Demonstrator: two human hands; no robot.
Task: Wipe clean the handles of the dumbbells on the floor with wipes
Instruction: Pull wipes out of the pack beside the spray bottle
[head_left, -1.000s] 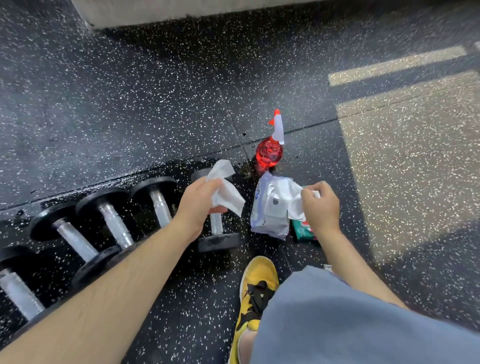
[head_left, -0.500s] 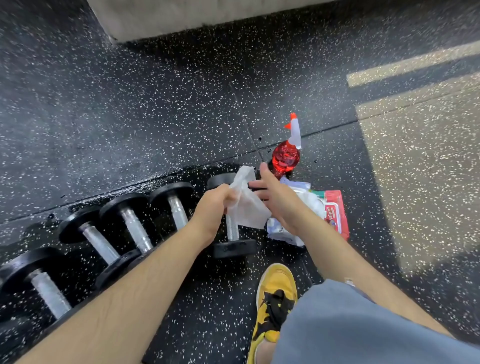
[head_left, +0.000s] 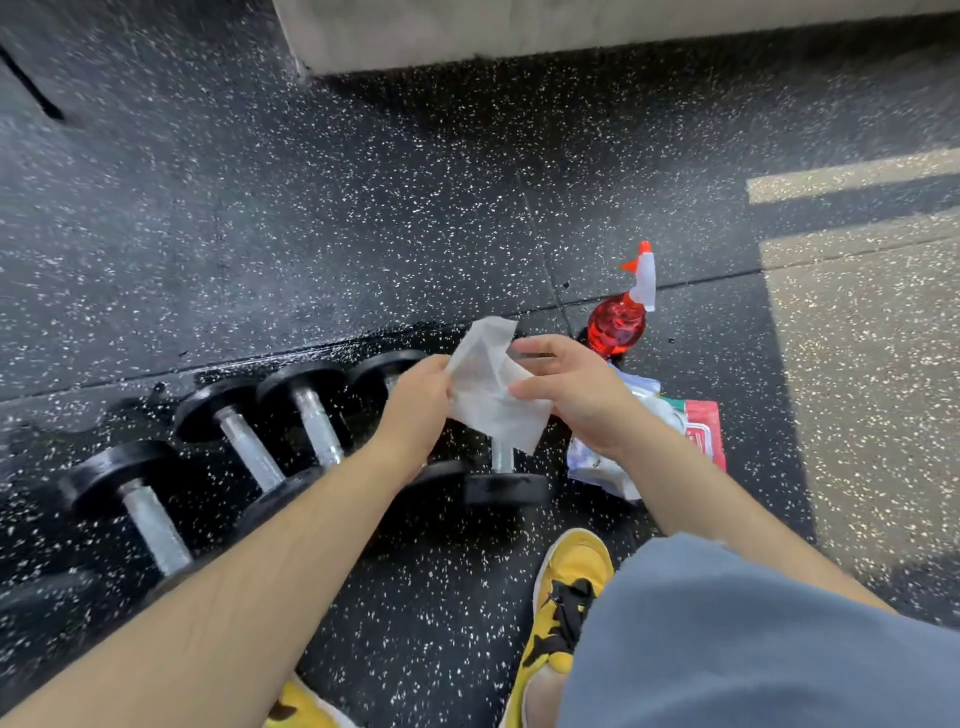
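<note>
Head camera looked down at a black floor (head_left: 311, 234) with white specks. Both hands were up over the floor and held one white wipe (head_left: 493, 405) between them. The left hand (head_left: 415, 410) pinched the wipe's left edge with bent fingers. The right hand (head_left: 576, 395) pinched the right side, with its thumb on the front. The wipe was spread open over the dumbbells (head_left: 319, 426); whether it touched them could not be told. The dumbbells lay side by side in a row on the floor, with black ends and silver handles. The last dumbbell (head_left: 504, 486) sat right under the wipe. A red spray bottle (head_left: 618, 325) stood just behind the hands. A white pack of wipes (head_left: 608, 467) lay under the right wrist, with a red pack (head_left: 704, 431) beside it. A yellow shoe (head_left: 569, 587) and grey shorts (head_left: 727, 649) were near the bottom
</note>
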